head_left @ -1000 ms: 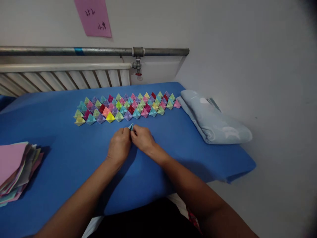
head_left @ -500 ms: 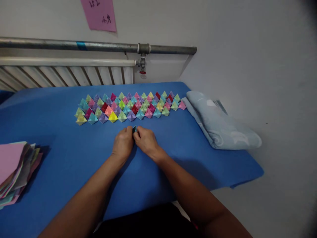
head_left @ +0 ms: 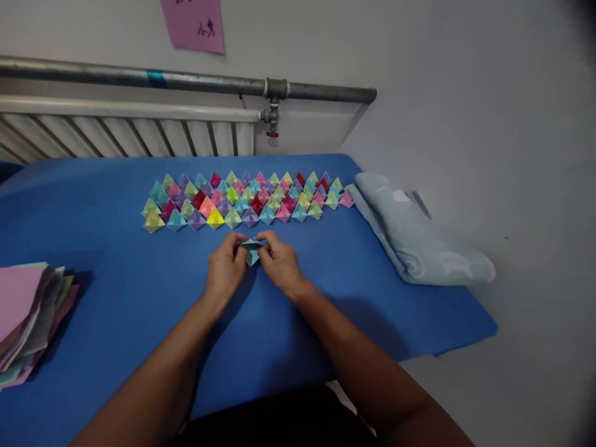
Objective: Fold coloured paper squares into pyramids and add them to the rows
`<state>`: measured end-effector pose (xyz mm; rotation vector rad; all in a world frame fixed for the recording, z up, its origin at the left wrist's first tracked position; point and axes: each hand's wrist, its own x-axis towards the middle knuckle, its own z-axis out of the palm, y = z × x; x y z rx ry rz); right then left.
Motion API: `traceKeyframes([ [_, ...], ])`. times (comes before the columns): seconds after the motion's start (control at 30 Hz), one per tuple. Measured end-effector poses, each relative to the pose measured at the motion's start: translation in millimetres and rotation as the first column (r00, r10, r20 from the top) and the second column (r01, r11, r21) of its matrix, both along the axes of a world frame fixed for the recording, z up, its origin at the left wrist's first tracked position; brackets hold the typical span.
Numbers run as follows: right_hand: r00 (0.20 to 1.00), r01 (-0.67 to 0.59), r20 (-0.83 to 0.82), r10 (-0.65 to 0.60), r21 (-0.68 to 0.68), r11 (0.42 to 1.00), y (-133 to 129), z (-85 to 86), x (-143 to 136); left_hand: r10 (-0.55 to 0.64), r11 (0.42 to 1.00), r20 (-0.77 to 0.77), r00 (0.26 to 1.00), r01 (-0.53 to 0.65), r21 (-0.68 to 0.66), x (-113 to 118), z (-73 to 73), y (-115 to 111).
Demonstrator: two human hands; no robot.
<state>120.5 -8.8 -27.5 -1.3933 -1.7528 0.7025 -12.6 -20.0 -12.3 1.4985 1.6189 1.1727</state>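
A small light-blue folded paper (head_left: 252, 254) is held between both hands just above the blue table surface. My left hand (head_left: 225, 264) pinches its left side, and my right hand (head_left: 280, 261) pinches its right side. The paper is partly spread, with a pointed lower end; its side edges are hidden by fingers. Beyond the hands stand several rows of small folded paper pieces (head_left: 232, 217) in many colours, side by side.
A stack of coloured paper sheets (head_left: 21, 298) lies at the left. A folded pale-blue cloth (head_left: 423, 239) rests at the right against the wall. Behind the blue table (head_left: 139, 279) are a radiator (head_left: 153, 136) and a metal pipe (head_left: 209, 84).
Both hands have turned and moved slightly apart, and the blue paper between them has opened out and shows more of its surface. The view has shifted slightly.
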Motion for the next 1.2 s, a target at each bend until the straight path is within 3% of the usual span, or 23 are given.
traceKeyframes([
  [0.07,0.987,-0.024,-0.159,0.022,-0.01,1.0,1,-4.3,-1,-0.002,0.999,0.225,0.974,0.013,-0.049,-2,2.7,1],
  [0.17,0.934,-0.065,-0.354,0.047,-0.04,0.997,1,-5.4,-2,0.021,0.995,0.489,0.872,0.03,-0.097,-4,9.0,2],
  [0.27,0.891,-0.108,-0.449,0.063,-0.074,0.991,0,-1.8,0,0.063,0.982,0.629,0.775,0.063,-0.176,-7,16.3,3],
  [0.37,0.9,-0.1,-0.43,0.07,-0.048,0.994,-2,1.9,4,0.067,0.958,0.727,0.684,0.16,-0.239,-11,20.5,2],
  [0.47,0.905,-0.117,-0.414,0.097,-0.023,0.993,-4,5.4,7,0.036,0.957,0.744,0.668,0.192,-0.219,-13,20.1,0],
  [0.57,0.859,-0.178,-0.503,0.099,-0.112,0.978,-4,10.3,8,0.04,0.968,0.685,0.727,0.142,-0.207,-13,18.6,-2],
  [0.7,0.775,-0.155,-0.63,-0.059,-0.279,0.947,-2,16.0,7,0.015,0.97,0.639,0.769,0.144,-0.196,-11,19.4,-3],
  [0.83,0.838,-0.16,-0.543,-0.055,-0.341,0.926,-1,16.1,6,-0.026,0.956,0.604,0.796,0.196,-0.217,-10,21.6,-4],
  [1.0,0.811,-0.171,-0.583,-0.056,-0.327,0.929,-3,14.3,4,-0.054,0.939,0.619,0.783,0.252,-0.236,-11,21.5,-5],
  [1.2,0.811,-0.1,-0.581,-0.075,-0.264,0.959,-5,18.7,3,-0.101,0.822,0.63,0.77,0.421,-0.383,-15,16.7,-4],
])
